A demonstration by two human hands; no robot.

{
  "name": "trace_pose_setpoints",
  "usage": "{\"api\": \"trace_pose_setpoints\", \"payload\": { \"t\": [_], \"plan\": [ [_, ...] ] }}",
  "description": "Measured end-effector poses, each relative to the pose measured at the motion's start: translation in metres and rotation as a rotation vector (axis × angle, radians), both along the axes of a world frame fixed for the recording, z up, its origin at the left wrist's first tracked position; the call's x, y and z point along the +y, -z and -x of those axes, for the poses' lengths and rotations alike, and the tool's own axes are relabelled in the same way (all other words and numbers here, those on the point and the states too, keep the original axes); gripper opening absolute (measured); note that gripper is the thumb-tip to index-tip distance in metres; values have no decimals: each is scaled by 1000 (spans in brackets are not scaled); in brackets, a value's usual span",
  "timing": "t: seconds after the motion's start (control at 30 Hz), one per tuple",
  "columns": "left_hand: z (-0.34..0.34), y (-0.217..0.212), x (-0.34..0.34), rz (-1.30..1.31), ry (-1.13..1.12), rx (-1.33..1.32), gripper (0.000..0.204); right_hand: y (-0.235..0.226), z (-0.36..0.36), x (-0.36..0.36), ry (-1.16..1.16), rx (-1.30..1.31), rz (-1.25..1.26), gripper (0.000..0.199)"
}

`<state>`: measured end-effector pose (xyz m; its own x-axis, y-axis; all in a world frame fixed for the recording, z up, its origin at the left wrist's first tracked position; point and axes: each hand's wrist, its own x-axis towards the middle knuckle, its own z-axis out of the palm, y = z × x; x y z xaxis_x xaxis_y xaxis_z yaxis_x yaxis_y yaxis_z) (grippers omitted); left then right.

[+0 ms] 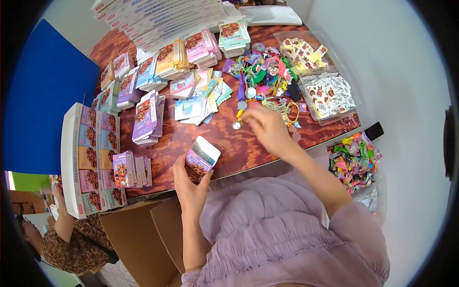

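My left hand point(190, 186) grips a small purple carton point(198, 160) near the table's front edge. Its white end flap stands up, and something greenish shows inside the mouth. Over the table to the right, my right hand point(268, 130) hovers with loosely bent fingers slightly apart, and I see nothing held in them. Just left of its fingertips lies a toy watch point(237, 125) with a round silvery face and yellow and purple parts. A heap of colourful trinkets and cords point(267, 71) spreads beyond that hand.
Small cartons point(146, 117) stand in stacks at left and back. Loose picture cards point(193, 107) lie mid-table. Clear trays hold printed pieces point(330, 95) at right; a bin of bright bits point(356, 160) sits below. A display box point(71, 158) and another person point(71, 239) are at left.
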<state>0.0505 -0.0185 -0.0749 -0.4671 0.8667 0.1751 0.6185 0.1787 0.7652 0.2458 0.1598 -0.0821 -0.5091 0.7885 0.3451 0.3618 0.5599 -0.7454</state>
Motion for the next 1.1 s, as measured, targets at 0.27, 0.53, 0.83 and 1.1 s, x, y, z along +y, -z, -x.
{"api": "trace_pose_setpoints", "payload": {
  "t": [0.27, 0.53, 0.83, 1.1],
  "plan": [
    [0, 6, 0, 6, 3, -133, 73, 24, 25, 30, -51, -269, -220, 14],
    [20, 12, 6, 29, -19, -189, 73, 7, -7, 69, 93, 273, 594, 22],
    [0, -1, 20, 92, 19, -233, 75, 2, -55, 88, 107, 525, 915, 13],
    [-16, -2, 23, 105, 59, -243, 73, 11, -15, 102, 336, -82, -177, 13]
  ]
}}
